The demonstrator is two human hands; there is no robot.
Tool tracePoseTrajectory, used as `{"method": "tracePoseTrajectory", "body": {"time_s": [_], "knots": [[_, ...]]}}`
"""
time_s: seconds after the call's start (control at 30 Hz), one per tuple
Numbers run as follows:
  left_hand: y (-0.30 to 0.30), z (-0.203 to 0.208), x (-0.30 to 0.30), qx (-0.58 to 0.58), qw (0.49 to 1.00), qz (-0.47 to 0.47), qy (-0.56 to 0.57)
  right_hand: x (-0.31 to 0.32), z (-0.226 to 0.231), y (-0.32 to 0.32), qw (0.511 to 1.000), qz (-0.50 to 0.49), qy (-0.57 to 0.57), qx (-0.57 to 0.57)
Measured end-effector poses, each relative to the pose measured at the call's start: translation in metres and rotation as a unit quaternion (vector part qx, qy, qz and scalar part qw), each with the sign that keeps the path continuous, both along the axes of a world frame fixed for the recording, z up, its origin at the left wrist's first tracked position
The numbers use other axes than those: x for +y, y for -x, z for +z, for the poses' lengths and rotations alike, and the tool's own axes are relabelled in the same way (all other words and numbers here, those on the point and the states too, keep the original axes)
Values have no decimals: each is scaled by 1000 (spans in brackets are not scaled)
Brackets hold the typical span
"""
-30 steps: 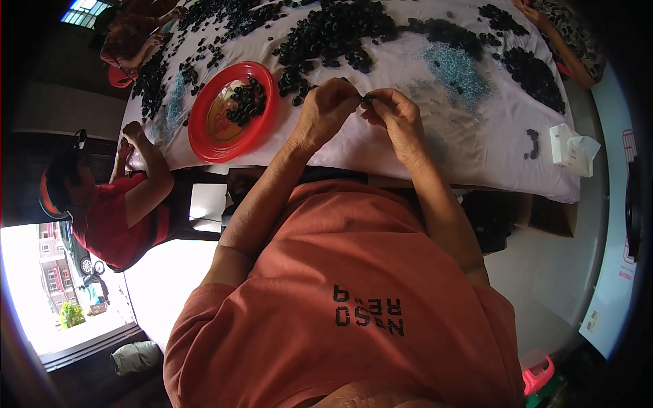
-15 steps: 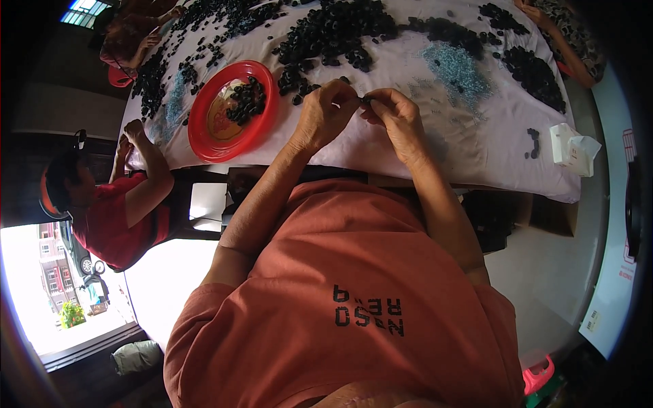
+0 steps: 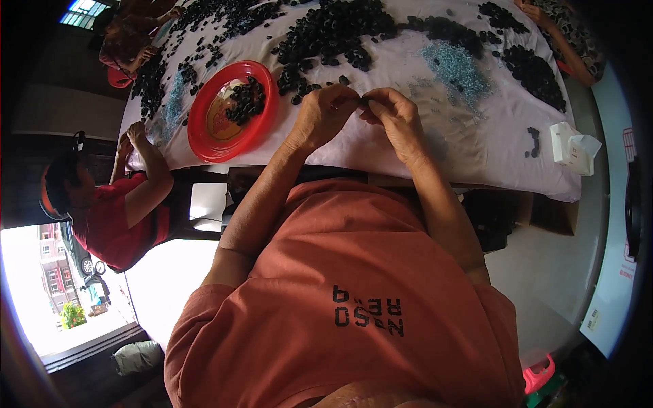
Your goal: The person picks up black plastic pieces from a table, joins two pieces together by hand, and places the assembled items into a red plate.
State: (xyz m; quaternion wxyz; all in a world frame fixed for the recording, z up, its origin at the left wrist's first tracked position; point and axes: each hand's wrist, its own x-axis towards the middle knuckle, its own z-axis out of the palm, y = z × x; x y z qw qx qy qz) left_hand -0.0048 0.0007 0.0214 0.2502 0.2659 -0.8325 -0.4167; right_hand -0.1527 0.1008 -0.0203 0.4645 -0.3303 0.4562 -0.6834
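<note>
Above the near edge of the cloth-covered table, my left hand and my right hand meet fingertip to fingertip. Both are closed in a pinch around a small black piece, mostly hidden by the fingers; its exact kind is too small to make out. Just left of my left hand stands a red plastic basin with several small black pieces in it. Beyond my hands lies a large heap of similar black pieces. Tiny pale blue parts are spread out past my right hand.
More black pieces lie at the far right. A white tissue box sits near the right table edge. On the left a person in a red shirt works at the table; another person's arm reaches in at the far right.
My hands have shifted very slightly toward me, still pinching the small black piece together. The seated person's hands on the left have moved a little.
</note>
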Motion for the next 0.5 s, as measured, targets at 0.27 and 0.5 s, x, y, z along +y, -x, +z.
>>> {"method": "tracePoseTrajectory", "body": {"time_s": [0.27,0.5], "knots": [[1,-3,0,0,1000,22,5,0,1,-1,1000,-5,1,0],[2,3,1,-44,999,7,-15,-1,0,-1,1000,-11,-2,9]]}}
